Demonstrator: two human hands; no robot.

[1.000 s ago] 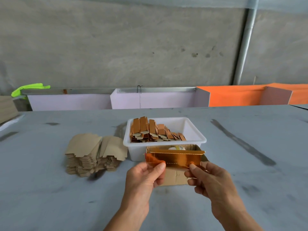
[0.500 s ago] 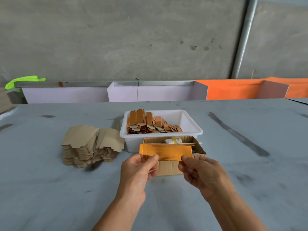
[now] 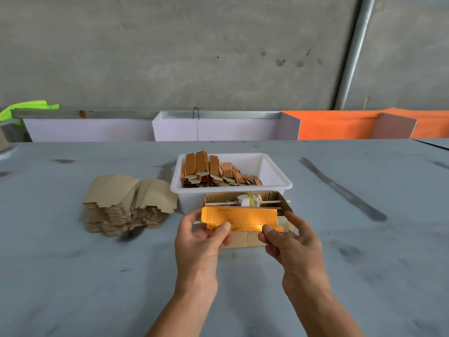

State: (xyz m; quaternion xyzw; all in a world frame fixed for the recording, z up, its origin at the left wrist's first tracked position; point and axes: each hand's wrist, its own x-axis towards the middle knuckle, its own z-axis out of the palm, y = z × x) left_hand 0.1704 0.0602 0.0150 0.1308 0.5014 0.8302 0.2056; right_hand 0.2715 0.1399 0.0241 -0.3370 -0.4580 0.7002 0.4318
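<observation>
Two hands hold one gold sheet (image 3: 239,218) over the near middle of the grey table (image 3: 73,276). The sheet's long edges run from 9 o'clock to 3 o'clock, and its shiny face is turned toward me.

1. My left hand (image 3: 200,242) pinches the sheet's 7 o'clock corner: thumb on the front face, fingers curled behind.
2. My right hand (image 3: 290,246) pinches the 5 o'clock corner the same way: thumb on the lower strip, fingers behind the right end.
3. A stitched or perforated line runs along the sheet just above both thumbs.

Positions below are taken from the sheet as dial centre.

- 12 o'clock, just behind: an open cardboard box (image 3: 245,240), with a spool (image 3: 247,200) on a thin stick lying across it. I cannot tell whether the sheet touches the box.
- 12 o'clock, farther back: a white tub (image 3: 279,181) touching the box. It holds folded orange pieces (image 3: 213,171) packed on edge in its left half.
- 9 o'clock: a stack of brown card blanks (image 3: 126,205) just beside the tub, its top blanks fanned.
</observation>
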